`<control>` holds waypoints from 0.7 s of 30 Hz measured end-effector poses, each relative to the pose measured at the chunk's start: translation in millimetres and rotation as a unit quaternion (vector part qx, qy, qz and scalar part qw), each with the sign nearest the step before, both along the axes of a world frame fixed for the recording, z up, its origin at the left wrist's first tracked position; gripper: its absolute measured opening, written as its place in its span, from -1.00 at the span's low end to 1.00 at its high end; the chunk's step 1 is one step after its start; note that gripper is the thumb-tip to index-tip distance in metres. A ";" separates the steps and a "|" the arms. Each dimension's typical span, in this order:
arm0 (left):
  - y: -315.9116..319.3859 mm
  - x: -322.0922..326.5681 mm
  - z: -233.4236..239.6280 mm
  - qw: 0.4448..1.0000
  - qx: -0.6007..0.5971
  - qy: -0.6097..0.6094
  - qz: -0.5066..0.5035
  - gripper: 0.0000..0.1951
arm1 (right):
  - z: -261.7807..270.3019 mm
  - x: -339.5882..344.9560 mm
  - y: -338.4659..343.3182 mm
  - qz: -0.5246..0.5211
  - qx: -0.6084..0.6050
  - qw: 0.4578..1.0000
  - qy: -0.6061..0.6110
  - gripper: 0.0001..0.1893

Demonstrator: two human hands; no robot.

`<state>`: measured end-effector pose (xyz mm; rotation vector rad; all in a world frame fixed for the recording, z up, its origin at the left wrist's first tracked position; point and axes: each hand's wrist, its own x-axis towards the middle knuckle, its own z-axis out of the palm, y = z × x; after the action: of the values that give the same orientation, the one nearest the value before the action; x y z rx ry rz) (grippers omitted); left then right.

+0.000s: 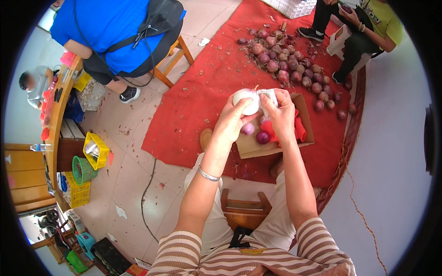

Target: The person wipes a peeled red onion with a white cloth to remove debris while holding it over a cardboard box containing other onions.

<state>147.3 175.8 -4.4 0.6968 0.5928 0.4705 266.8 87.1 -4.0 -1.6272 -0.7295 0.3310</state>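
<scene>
My left hand [229, 119] is closed around a pale, peeled onion [247, 100], its thumb across the front and a thin brown tip at the top. Against the onion's right side, my right hand [281, 110] pinches a folded white cloth or tissue [268, 98]. Below both hands stands an open cardboard box [255, 151]. In it lie a light purple onion [247, 128], a dark red onion [263, 137] and red mesh netting [299, 127]. My forearms and hands hide part of the box.
Red onions [293, 63] and loose skins lie heaped on a red mat [193, 103]. At the upper right a seated person holds an onion [346, 9]. Another person in blue sits upper left. A yellow basket [100, 157] and a green basket [83, 169] stand left; a black cable [143, 196] crosses the tiles.
</scene>
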 end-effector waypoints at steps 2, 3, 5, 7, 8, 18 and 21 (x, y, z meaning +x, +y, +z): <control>1.3 -4.6 0.9 1.000 -0.003 0.005 -0.001 -0.53 | 0.3 5.5 0.1 -0.027 -0.026 0.999 0.032 -0.81; 1.0 -5.1 3.9 1.000 0.003 0.011 -0.002 -0.52 | 1.3 6.4 1.0 -0.008 0.032 0.994 0.101 -0.81; 0.3 -3.7 4.7 0.999 0.014 0.029 0.001 -0.52 | 3.5 1.2 -0.2 0.036 0.065 0.985 0.157 -0.80; -2.1 -0.4 3.9 0.998 0.026 0.058 0.006 -0.51 | -2.3 -4.3 2.3 0.060 0.054 0.997 -0.006 -0.80; -1.5 -0.7 3.7 0.998 0.030 0.051 0.003 -0.52 | -3.3 -4.9 1.8 0.035 0.031 0.999 -0.024 -0.79; -4.7 2.1 7.2 0.998 0.023 0.057 0.010 -0.53 | 7.3 -4.3 -1.4 0.023 0.005 1.000 0.014 -0.80; -4.3 4.1 13.7 0.998 -0.031 0.044 0.023 -0.54 | 3.9 2.2 -4.5 -0.009 -0.005 0.997 0.073 -0.79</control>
<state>151.4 171.5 9.3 0.6480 0.7036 0.4633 269.0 82.6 -0.1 -1.6000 -0.6032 0.4354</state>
